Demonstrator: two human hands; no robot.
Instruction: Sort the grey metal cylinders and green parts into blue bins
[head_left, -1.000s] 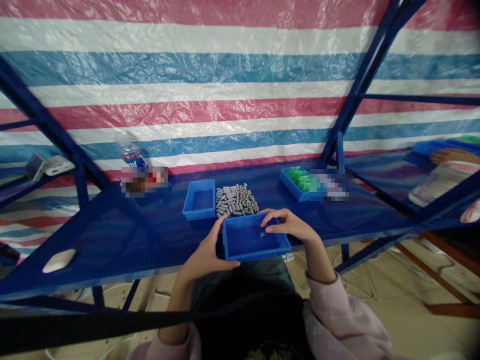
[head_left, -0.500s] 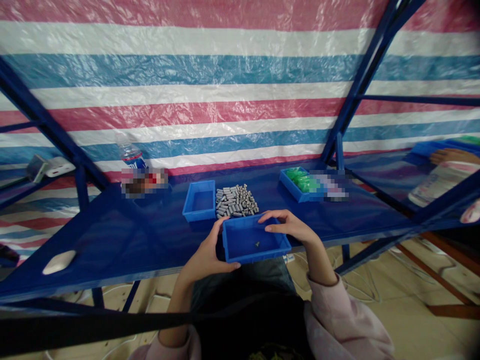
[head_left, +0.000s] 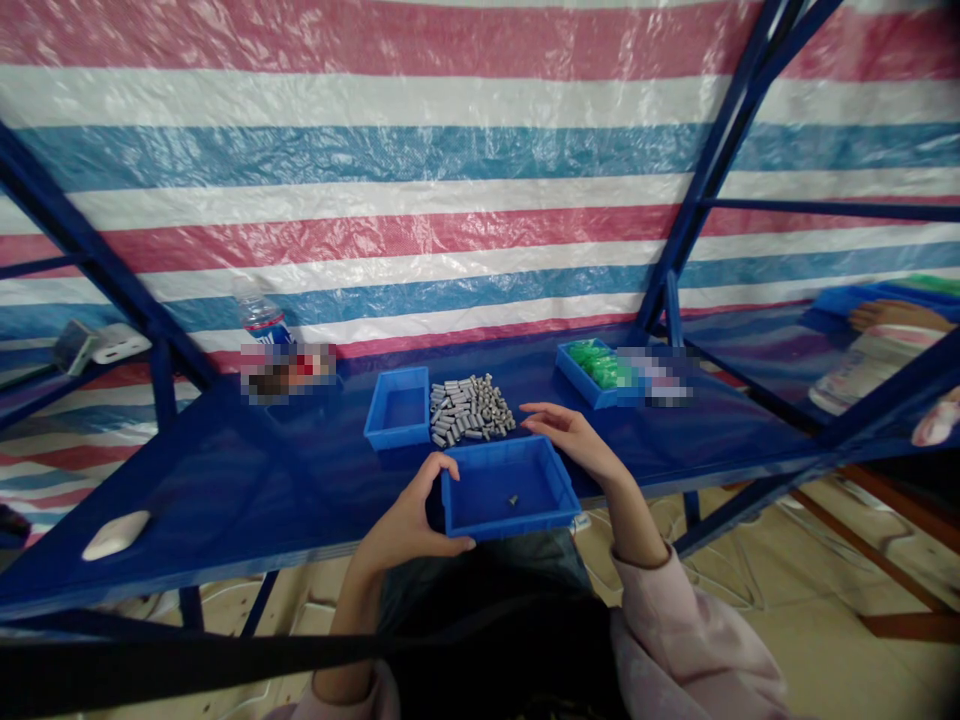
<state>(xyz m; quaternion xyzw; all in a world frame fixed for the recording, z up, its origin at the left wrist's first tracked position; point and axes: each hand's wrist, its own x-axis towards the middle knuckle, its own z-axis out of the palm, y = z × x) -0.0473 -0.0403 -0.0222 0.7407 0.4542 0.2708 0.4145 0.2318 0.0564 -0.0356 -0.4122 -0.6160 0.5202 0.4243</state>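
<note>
My left hand (head_left: 416,512) grips the left end of a blue tray (head_left: 517,522) at the table's front edge. One small metal piece (head_left: 513,500) lies inside that tray. Just beyond the tray's back right corner, my right hand (head_left: 566,438) hovers with its fingers apart and nothing in them. A pile of grey metal cylinders and small metal parts (head_left: 469,410) lies on the table behind the tray. Left of the pile stands a second blue tray (head_left: 398,405) with nothing visible in it.
A blue bin of green items (head_left: 592,370) stands at the back right. A plastic bottle (head_left: 264,318) is at the back left, and a white object (head_left: 116,535) lies near the left front. Another person's hand (head_left: 900,316) shows at far right beyond the blue frame (head_left: 686,230).
My right hand has let go of the tray's back rim and lifted away toward the pile. My left hand still holds the tray. The view has shifted slightly.
</note>
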